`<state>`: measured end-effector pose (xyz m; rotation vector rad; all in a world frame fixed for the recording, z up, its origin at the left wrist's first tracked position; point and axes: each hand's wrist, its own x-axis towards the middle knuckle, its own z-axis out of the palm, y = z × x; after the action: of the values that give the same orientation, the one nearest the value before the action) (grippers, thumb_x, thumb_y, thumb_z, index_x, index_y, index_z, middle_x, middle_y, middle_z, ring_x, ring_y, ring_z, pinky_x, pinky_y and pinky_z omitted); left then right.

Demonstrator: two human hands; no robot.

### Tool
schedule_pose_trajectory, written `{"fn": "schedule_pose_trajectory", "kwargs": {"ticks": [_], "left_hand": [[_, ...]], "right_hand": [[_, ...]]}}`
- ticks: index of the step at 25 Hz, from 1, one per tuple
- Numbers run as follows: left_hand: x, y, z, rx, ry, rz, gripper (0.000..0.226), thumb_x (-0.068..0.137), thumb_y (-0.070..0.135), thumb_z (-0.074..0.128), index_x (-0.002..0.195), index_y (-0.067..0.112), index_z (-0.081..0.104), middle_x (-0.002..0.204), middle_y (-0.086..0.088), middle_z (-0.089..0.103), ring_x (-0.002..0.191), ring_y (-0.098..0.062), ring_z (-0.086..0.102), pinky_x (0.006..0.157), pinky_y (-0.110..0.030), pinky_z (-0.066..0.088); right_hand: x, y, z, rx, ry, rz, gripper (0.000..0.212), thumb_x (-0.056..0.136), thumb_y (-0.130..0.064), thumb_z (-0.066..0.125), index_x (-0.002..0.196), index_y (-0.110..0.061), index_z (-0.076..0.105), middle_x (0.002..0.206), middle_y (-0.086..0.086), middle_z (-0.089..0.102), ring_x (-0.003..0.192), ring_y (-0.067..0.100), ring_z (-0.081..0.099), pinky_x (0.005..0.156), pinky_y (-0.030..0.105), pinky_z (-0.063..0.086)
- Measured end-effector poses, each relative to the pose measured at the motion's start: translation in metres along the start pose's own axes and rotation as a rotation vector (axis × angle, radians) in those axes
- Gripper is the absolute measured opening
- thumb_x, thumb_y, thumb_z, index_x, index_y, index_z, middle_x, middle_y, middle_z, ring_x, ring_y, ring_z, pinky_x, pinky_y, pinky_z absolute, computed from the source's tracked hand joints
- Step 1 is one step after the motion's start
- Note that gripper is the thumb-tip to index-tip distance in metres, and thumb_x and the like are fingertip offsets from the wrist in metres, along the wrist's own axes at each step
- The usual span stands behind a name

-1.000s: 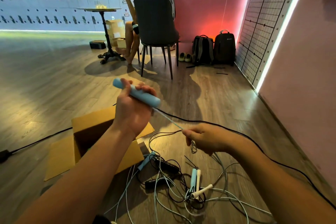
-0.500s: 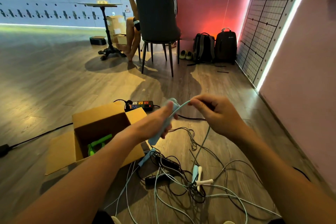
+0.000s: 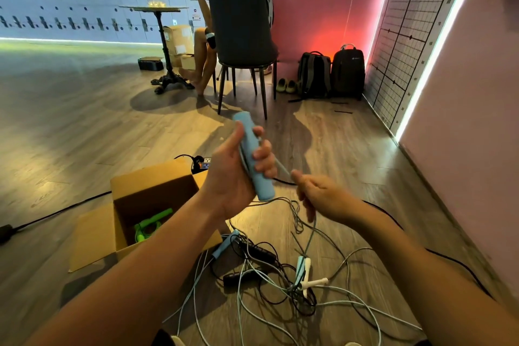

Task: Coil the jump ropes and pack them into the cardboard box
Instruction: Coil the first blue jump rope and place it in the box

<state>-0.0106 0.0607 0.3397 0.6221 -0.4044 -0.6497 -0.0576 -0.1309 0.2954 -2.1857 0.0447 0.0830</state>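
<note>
Blue handle (image 3: 254, 157) gripped upright in left hand (image 3: 236, 177), its cord (image 3: 282, 167) pinched by right hand (image 3: 320, 195), both held above tangled ropes (image 3: 280, 281) on floor (image 3: 84, 135), open box (image 3: 151, 205) just left, green rope (image 3: 150, 223) coiled inside, bare floor beyond.

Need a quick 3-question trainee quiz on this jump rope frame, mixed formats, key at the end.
1. True or false: the cardboard box already holds a green jump rope.
2. Which hand grips the light blue handle?
A. left hand
B. right hand
C. neither
3. Fill in: the right hand pinches the thin ______ that runs from the handle.

Key
1. True. The green rope lies inside the open box.
2. A. The left hand is wrapped around the handle, held roughly upright above the box's right edge.
3. Cord. More loose ropes lie tangled on the floor below the hands.
</note>
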Motion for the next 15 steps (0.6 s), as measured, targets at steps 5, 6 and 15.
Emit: {"fn": "schedule_pose_trajectory", "kwargs": {"ticks": [5,6,15], "left_hand": [[0.009,0.016,-0.024,-0.085,0.334,0.337,0.021,0.104,0.037,0.041,0.099,0.017,0.043,0.071,0.001,0.046,0.061,-0.012,0.047,0.073,-0.028,0.048],[0.011,0.020,-0.031,-0.038,0.410,0.391,0.021,0.105,0.037,0.040,0.098,0.017,0.043,0.071,0.001,0.045,0.061,-0.012,0.047,0.075,-0.030,0.047],[0.003,0.014,-0.047,1.243,0.375,0.238,0.021,0.106,0.033,0.037,0.090,0.024,0.045,0.075,-0.002,0.048,0.064,-0.013,0.048,0.061,-0.027,0.045]], "right_hand": [[-0.006,-0.012,0.016,-0.355,-0.417,0.330,0.085,0.089,-0.078,0.022,0.110,-0.007,0.063,0.085,0.007,0.072,0.076,0.016,0.068,0.094,0.039,0.051],[-0.006,-0.017,0.015,-0.402,-0.358,0.273,0.085,0.087,-0.079,0.027,0.105,-0.006,0.065,0.080,0.007,0.068,0.068,0.015,0.065,0.083,0.035,0.055],[-0.019,-0.042,-0.003,-0.247,0.217,-0.545,0.035,0.091,-0.046,0.058,0.086,-0.014,0.073,0.059,-0.013,0.057,0.050,0.004,0.053,0.050,0.014,0.041]]}}
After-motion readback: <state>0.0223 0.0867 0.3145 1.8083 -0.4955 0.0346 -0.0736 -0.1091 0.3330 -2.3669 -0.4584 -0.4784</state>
